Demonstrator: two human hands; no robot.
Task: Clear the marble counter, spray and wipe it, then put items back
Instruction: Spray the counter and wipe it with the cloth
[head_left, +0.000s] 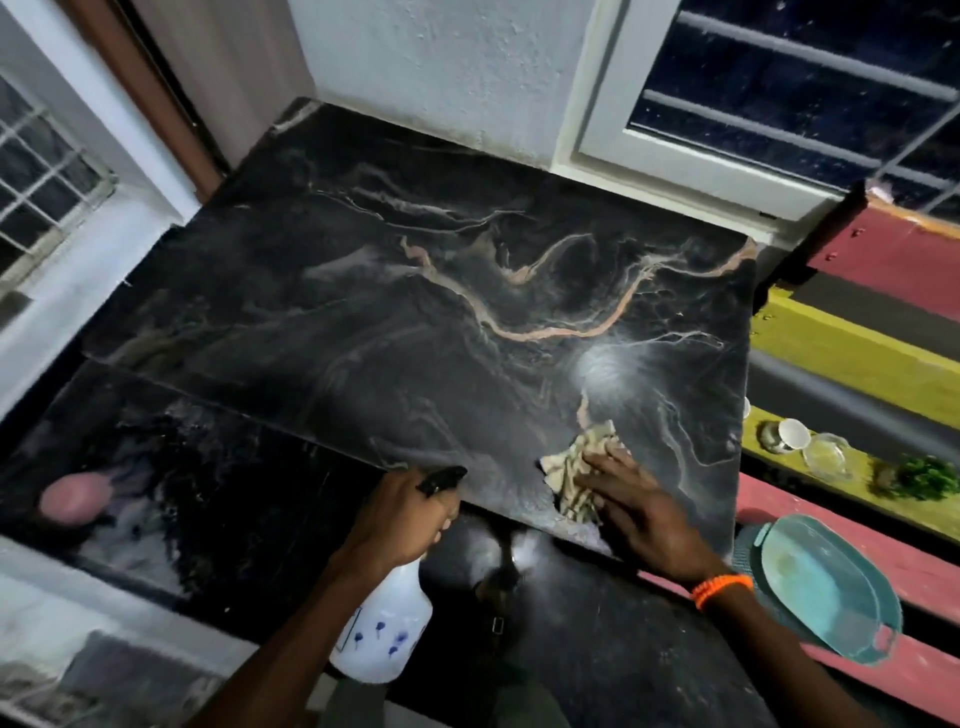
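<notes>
The left hand (402, 519) has its grip curled round the neck of a white plastic spray bottle with a black nozzle (384, 623), held just over the near edge of the dark veined marble tabletop (363, 270). The right hand (639, 512), fingers spread flat, presses a crumpled beige cloth (569, 467) onto the tabletop's near right corner. A teal oval plastic tray (826, 587) lies on the striped bench to the right.
</notes>
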